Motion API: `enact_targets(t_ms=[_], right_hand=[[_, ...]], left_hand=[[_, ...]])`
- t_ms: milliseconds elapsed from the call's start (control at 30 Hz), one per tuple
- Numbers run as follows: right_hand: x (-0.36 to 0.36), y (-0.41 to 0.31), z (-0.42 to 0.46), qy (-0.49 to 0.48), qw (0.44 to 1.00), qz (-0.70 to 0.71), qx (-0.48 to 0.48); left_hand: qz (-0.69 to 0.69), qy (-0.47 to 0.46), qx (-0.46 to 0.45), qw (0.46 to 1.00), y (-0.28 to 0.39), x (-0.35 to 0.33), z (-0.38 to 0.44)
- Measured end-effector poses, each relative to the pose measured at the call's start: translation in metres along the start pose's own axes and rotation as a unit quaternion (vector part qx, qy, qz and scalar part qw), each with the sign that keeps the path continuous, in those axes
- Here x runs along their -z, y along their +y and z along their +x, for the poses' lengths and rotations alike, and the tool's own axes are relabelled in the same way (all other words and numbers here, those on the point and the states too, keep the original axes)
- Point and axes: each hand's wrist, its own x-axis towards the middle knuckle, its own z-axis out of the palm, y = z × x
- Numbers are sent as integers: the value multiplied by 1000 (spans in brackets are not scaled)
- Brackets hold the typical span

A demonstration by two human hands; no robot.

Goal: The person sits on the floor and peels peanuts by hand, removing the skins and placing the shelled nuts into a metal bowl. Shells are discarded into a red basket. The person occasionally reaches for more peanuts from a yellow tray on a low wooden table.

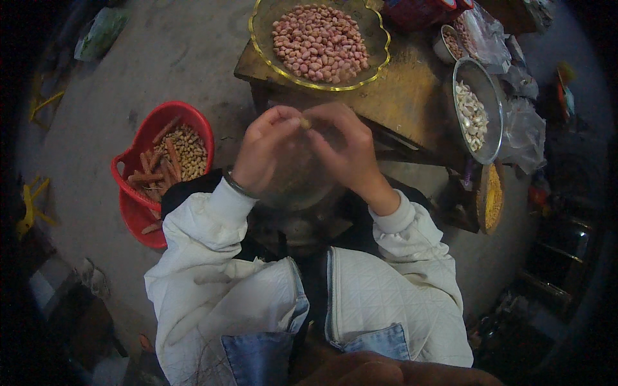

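Note:
Both hands meet in front of me over a see-through bowl (pixel 301 195) near my knees; its contents are dim. A small tan unshelled peanut (pixel 305 123) is pinched at the fingertips of my left hand (pixel 264 152) and my right hand (pixel 355 154). Just beyond them, a gold-rimmed clear bowl (pixel 260 53) with pink shelled peanuts (pixel 321 43) stands on a wooden table. To the left sits a red plastic basket (pixel 205 113), holding unshelled peanuts (pixel 190 152) and bare corn cobs (pixel 154 166).
On the wooden table (pixel 410 111), a glass bowl (pixel 499 113) of garlic cloves (pixel 472 116) stands at the right, by a small cup (pixel 439 48) and plastic bags (pixel 524 130). A container of yellow kernels (pixel 492 198) is below. A second red container (pixel 130 222) touches the basket.

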Motion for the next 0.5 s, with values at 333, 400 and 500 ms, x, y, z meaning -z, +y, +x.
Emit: enact_targets(t_ms=[333, 400, 500], right_hand=[[-4, 7, -7, -7, 966, 199, -166], [-1, 5, -6, -22, 961, 191, -200], [-2, 10, -8, -19, 959, 204, -196]], left_hand=[[128, 8, -71, 989, -9, 4, 4], [148, 14, -84, 985, -10, 5, 5], [152, 20, -99, 983, -11, 4, 5]])
